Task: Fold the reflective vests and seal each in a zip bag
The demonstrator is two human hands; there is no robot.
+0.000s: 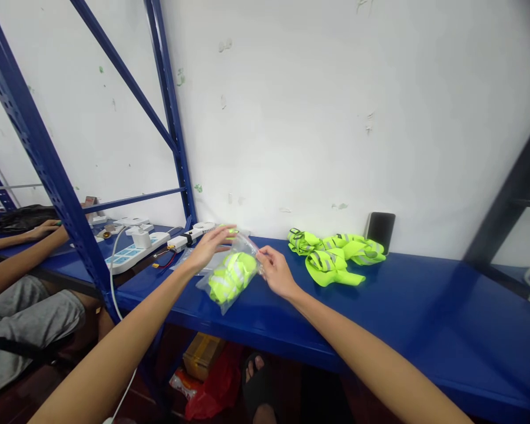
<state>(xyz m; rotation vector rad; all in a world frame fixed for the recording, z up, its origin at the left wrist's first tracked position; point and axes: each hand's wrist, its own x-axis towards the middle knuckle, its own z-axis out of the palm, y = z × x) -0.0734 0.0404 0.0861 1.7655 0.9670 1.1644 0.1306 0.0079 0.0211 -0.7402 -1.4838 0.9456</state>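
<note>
A transparent zip bag point(223, 307) rests on the blue tabletop with a folded neon-yellow reflective garment point(233, 277) inside, probably a vest. My right hand point(277, 274) pinches the upper right end of the bag's zip edge between thumb and fingers. Over the bag's upper left side, my left hand point(209, 246) has its fingers stretched out and apart; whether they touch the plastic is hard to tell. To the right lie rolled neon-yellow reflective garments point(329, 259), bunched together on the table.
A dark phone point(380, 231) leans against the wall. At left stand a white power strip point(136, 252), cables and a small white fan point(203, 226). A blue rack post point(53, 153) separates a co-worker's arms point(22, 259). Below are a cardboard box point(203, 355) and a red bag point(216, 386).
</note>
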